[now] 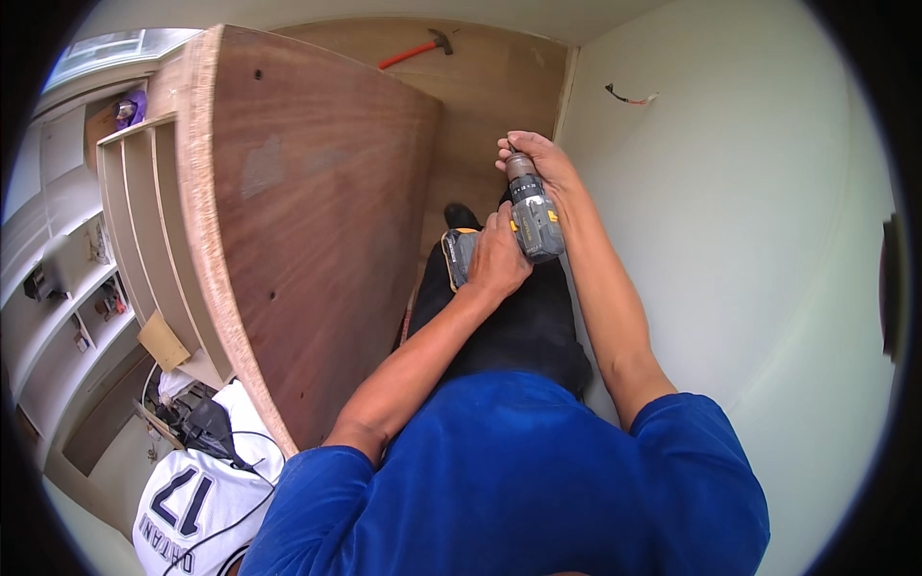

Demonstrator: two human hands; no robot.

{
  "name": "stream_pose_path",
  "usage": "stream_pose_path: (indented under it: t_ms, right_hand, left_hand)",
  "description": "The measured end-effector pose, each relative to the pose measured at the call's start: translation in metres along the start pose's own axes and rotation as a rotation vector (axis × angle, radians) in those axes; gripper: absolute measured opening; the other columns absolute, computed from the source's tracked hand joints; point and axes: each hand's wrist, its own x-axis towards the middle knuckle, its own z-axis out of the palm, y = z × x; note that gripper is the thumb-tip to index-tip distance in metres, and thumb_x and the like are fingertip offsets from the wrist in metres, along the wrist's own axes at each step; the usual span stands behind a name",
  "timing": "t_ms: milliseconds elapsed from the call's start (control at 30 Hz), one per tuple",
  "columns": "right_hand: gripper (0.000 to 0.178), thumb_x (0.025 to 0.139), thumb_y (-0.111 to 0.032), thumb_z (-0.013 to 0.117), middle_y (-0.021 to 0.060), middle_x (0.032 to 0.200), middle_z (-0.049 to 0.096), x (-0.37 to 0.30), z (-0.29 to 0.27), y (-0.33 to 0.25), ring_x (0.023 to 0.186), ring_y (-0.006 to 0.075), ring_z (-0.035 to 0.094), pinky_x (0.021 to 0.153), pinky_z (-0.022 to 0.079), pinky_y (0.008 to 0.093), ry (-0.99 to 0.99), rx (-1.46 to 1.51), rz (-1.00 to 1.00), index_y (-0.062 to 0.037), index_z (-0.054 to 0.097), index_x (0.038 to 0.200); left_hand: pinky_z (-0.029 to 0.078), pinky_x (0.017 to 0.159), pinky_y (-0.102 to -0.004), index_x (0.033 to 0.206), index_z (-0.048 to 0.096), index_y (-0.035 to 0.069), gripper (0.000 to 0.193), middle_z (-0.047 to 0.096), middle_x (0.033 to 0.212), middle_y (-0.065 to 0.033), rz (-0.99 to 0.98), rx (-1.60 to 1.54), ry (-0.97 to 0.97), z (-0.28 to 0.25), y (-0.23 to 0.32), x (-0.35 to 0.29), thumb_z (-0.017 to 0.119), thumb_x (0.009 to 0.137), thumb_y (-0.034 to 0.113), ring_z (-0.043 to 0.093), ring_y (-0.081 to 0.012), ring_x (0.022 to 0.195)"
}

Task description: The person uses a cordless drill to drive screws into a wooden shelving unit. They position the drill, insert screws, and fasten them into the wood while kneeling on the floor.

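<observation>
A grey and black cordless drill (pixel 538 230) with yellow accents is held in front of my body, its chuck pointing away from me. My left hand (pixel 495 257) is wrapped round its handle, just above the battery (pixel 459 257). At the front end, my right hand (pixel 540 158) has its fingers closed about the tip of the chuck (pixel 521 169). A small dark bit seems to stick out there, mostly hidden by the fingers. Left of my arms, a large reddish-brown wooden panel (pixel 317 202) stands upright, with a few small dark holes in its face.
A red-handled hammer (pixel 408 55) lies on the brown board surface beyond. Wires (pixel 629 99) poke from the pale wall (pixel 730 240) at right. Far left are white shelves (pixel 58 317) with assorted items, a slatted frame (pixel 144 192), and a white jersey (pixel 206 499) with a dark cord.
</observation>
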Motion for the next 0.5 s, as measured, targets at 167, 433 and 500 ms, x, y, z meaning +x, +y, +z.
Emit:
stream_pose_path:
  t_ms: [167,433,500]
  right_hand:
    - [0.016,0.101,-0.003,0.063,0.0196,0.104,0.07,0.034,-0.027,0.007,0.087,0.0281,0.075,0.076,0.068,0.0428,-0.011,-0.156,0.027,0.0055,0.061,0.114]
    - [0.02,0.102,-0.005,0.063,0.0189,0.107,0.071,0.071,-0.078,0.052,0.09,0.0281,0.075,0.075,0.068,0.042,0.001,-0.164,0.162,0.0056,0.06,0.119]
    - [0.022,0.101,-0.005,0.064,0.0189,0.108,0.071,0.073,-0.079,0.055,0.089,0.0276,0.075,0.073,0.068,0.041,-0.02,-0.157,0.146,0.0052,0.06,0.121]
  left_hand:
    - [0.051,0.101,-0.0502,0.146,0.041,-0.01,0.082,0.06,0.123,-0.0287,-0.046,0.149,-0.049,0.02,-0.021,0.024,0.079,0.074,0.004,0.063,-0.0466,0.115]
    - [0.055,0.091,-0.0532,0.13,0.052,-0.007,0.067,0.064,0.113,-0.0298,-0.112,0.223,-0.061,0.053,-0.047,0.035,0.084,0.073,0.008,0.067,-0.0482,0.104]
    - [0.055,0.09,-0.0535,0.124,0.054,-0.007,0.062,0.064,0.112,-0.0304,-0.1,0.219,-0.048,0.055,-0.052,0.035,0.085,0.073,0.009,0.067,-0.0485,0.104]
